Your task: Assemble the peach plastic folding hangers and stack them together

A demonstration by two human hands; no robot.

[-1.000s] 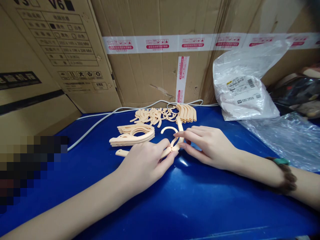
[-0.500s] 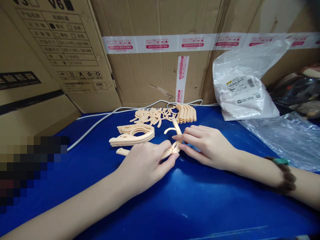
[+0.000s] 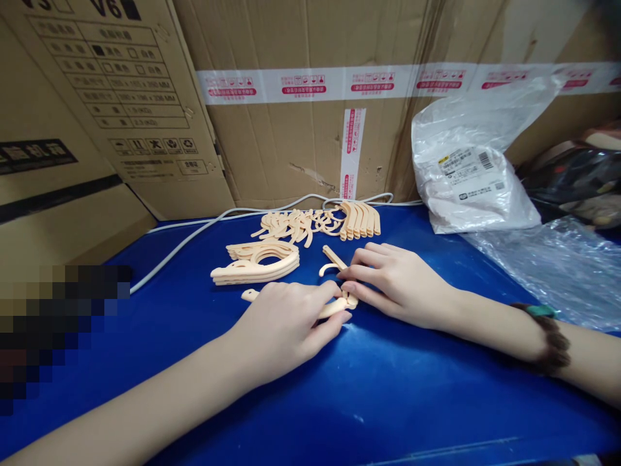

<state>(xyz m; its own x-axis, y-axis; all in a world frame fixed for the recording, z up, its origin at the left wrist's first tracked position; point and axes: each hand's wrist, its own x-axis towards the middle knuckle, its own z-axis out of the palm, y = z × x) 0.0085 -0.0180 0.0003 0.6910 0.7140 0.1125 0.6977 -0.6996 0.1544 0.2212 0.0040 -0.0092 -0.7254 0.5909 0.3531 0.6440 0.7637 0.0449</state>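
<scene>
With fingers (image 3: 331,329) of the left hand (image 3: 286,323), pinching one arm of a cream hanger (image 3: 334,308); with those of the right hand (image 3: 405,281), gripping the other arm near the joint. Holding it low at the blue counter (image 3: 388,401), just beside a stack of cream pieces (image 3: 279,266); cannot tell whether touching the surface. Beyond, can see loose hooks (image 3: 281,226), a row of curved pieces (image 3: 361,220) and a cardboard box (image 3: 276,142).

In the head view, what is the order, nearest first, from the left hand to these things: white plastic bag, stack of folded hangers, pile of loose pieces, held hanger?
1. Held hanger: in the left hand.
2. Stack of folded hangers: just beyond this hand.
3. Pile of loose pieces: behind the stack.
4. White plastic bag: far back, on the right.
</scene>
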